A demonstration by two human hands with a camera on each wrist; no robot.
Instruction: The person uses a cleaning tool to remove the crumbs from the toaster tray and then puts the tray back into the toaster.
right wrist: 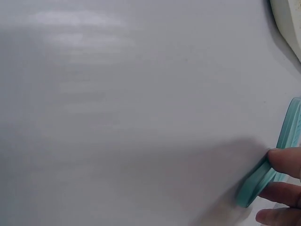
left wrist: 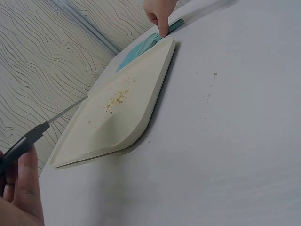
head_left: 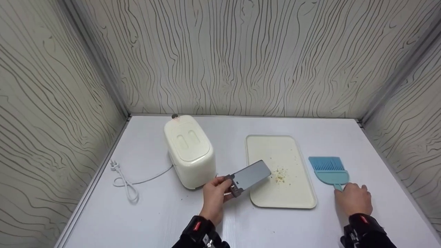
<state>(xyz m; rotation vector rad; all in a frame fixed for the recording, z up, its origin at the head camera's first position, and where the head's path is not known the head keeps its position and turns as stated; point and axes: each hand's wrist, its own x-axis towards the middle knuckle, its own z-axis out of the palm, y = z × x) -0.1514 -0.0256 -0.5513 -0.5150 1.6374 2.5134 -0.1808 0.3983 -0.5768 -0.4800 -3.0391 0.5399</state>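
Note:
My left hand [head_left: 214, 196] pinches the dark end of a flat grey toaster crumb tray [head_left: 253, 175], thumb on top and fingers beneath. The crumb tray slants over the left edge of a cream serving tray [head_left: 298, 194], where yellow-brown crumbs [head_left: 279, 175] lie scattered near the middle. On the right, my right hand [head_left: 355, 199] grips the handle of a teal brush [head_left: 332, 176] with blue bristles pointing away from me. In the right wrist view, the thumb and fingers hold the teal handle [right wrist: 256, 186] low over the table.
A cream toaster [head_left: 193, 151] stands left of the serving tray, its top covered by a lid. Its white cord [head_left: 151, 179] runs left to a plug [head_left: 114, 166]. A few stray crumbs [left wrist: 215, 74] dot the white table. Wood-patterned walls enclose the back and sides.

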